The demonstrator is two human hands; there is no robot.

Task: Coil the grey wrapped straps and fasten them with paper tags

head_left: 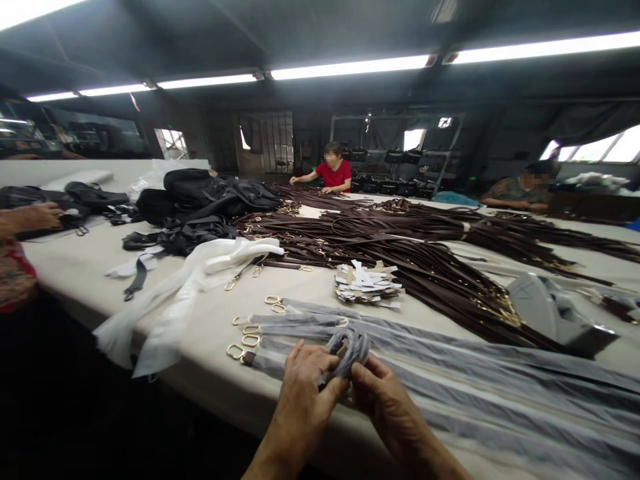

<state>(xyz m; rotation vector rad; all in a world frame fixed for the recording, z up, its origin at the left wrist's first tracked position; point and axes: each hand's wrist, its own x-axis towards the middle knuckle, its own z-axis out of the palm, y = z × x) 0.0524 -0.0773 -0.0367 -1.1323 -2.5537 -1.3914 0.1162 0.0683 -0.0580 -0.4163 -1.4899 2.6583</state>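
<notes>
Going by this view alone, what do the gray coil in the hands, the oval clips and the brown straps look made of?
Gray coil: probably thin plastic film outside, hazy and creased; its core is unclear.
Oval clips: likely metal, gold-toned with a shine; plating can't be told.
Brown straps: leather or a synthetic, judging by the smooth, faint sheen.

The coiled strap (pixel 354 348) looks wrapped in filmy plastic, the clasps (pixel 275 305) glossy metal
</notes>
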